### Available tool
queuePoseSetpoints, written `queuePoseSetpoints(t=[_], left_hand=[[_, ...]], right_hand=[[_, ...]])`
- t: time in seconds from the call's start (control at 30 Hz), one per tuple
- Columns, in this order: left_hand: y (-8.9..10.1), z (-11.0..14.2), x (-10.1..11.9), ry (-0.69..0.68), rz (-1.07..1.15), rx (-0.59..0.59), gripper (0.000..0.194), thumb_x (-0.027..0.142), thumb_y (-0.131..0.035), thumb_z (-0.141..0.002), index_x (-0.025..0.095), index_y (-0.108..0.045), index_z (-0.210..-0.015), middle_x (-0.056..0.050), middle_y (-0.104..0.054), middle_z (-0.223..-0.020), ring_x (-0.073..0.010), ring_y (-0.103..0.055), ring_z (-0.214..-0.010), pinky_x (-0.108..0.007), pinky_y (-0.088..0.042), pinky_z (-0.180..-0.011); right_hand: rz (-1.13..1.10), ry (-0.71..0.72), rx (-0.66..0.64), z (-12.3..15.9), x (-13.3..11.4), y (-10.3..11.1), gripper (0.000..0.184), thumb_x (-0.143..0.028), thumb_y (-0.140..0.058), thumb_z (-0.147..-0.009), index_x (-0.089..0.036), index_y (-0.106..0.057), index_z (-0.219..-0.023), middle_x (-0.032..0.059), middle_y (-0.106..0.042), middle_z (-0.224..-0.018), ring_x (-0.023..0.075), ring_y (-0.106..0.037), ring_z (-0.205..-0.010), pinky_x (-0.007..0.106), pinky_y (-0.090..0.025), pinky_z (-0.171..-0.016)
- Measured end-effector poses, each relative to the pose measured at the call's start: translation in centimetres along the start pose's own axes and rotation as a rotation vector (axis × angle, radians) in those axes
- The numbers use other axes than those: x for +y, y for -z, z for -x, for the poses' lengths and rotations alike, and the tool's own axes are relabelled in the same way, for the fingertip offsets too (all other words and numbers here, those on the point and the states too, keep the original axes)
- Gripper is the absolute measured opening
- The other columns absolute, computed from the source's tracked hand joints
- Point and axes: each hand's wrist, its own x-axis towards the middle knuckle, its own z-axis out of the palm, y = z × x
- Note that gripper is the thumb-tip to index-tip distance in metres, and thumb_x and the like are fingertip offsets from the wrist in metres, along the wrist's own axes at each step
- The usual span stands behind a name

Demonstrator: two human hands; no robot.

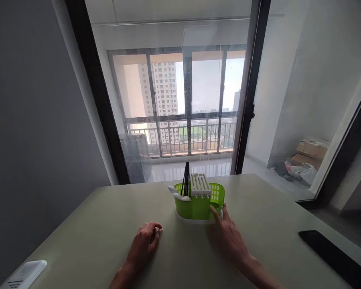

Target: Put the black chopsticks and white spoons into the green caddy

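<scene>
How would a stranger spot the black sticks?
On the pale table before the window stands a green basket, the right hand at one end. The black sticks rise from its left part, taller and darker than the white spoons and slotted white rack beside them.

Backlit: daylight enters through the windows (206,88), washed out and hazy. Left wall (33,100) dim. Soft shadows beneath both hands; faint sheen on counter (114,224). Right hand (228,233) slightly soft, possibly motion blur. Wide-angle stretching towards the edges.
</scene>
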Motion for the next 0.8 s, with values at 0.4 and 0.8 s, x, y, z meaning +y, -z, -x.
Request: queuePoseSetpoints(t=[0.4,0.8], left_hand=[[0.3,0.0,0.4,0.005,-0.003,-0.008,0.03,0.039,-0.045,-0.098,0.023,-0.069,-0.102,-0.006,-0.073,-0.089,-0.0229,-0.067,-0.081,-0.038,-0.051,-0.086],[0.1,0.0,0.0,0.001,-0.018,-0.016,0.028,0.037,-0.044,-0.099,0.025,-0.069,-0.102,-0.003,-0.073,-0.088,-0.0221,-0.068,-0.085,-0.038,-0.05,-0.089]], right_hand=[[-0.248,0.072,0.083,2.5,0.9,0.5,0.07,-0.028,-0.049,-0.093,-0.036,-0.019,-0.156,0.0099,-0.015,-0.168,0.0329,-0.046,-0.141,0.048,-0.058,-0.095],[-0.246,0.096,0.084,2.8,0.6,1.4,0.018,-0.021,-0.039,-0.094,-0.025,-0.053,-0.104,0.0068,-0.064,-0.108,0.018,-0.066,-0.084,0.027,-0.053,-0.073]])
